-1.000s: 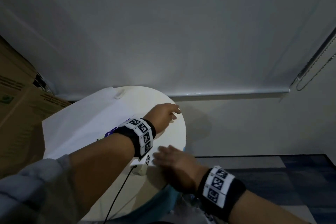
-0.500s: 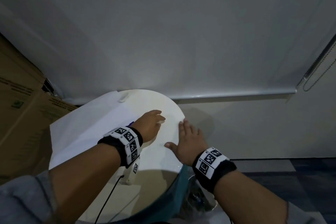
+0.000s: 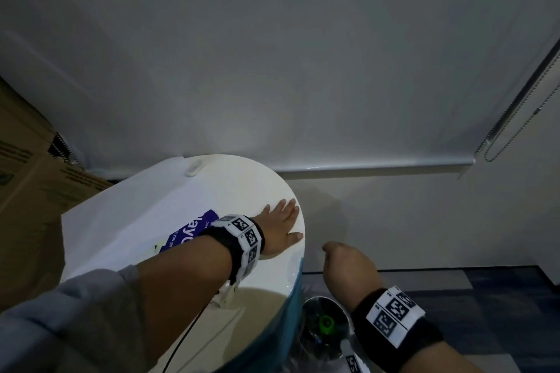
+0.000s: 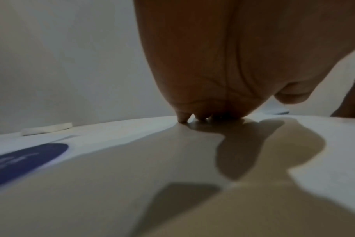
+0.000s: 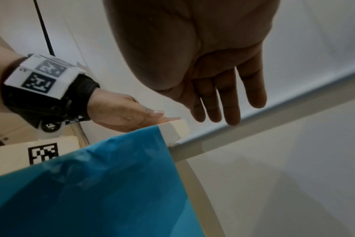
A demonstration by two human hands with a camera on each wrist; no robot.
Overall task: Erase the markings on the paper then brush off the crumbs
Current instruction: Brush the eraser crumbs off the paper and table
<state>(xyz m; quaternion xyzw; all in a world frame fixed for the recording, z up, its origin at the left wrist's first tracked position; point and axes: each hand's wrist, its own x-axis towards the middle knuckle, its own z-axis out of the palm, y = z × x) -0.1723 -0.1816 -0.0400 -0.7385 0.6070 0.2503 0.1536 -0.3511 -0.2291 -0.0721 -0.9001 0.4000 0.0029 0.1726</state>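
Observation:
A white sheet of paper (image 3: 127,215) covers the left part of the round white table (image 3: 257,191); any markings or crumbs are too faint to make out. A small white eraser (image 3: 194,168) (image 4: 47,129) lies at the table's far edge, apart from both hands. My left hand (image 3: 281,230) lies flat at the table's right rim, its fingertips (image 4: 182,120) touching the surface. My right hand (image 3: 345,263) hangs off the table to the right, fingers (image 5: 223,96) straight and empty, just beyond the rim.
A purple printed label (image 3: 194,230) lies on the paper by my left wrist. A blue cover (image 5: 91,184) wraps the table's side. A bin with a clear liner (image 3: 325,324) stands below right. Cardboard boxes (image 3: 30,175) stand at the left, a roller blind behind.
My right hand left the tabletop and now hangs past the right rim. My left hand slid right to the rim and flattened.

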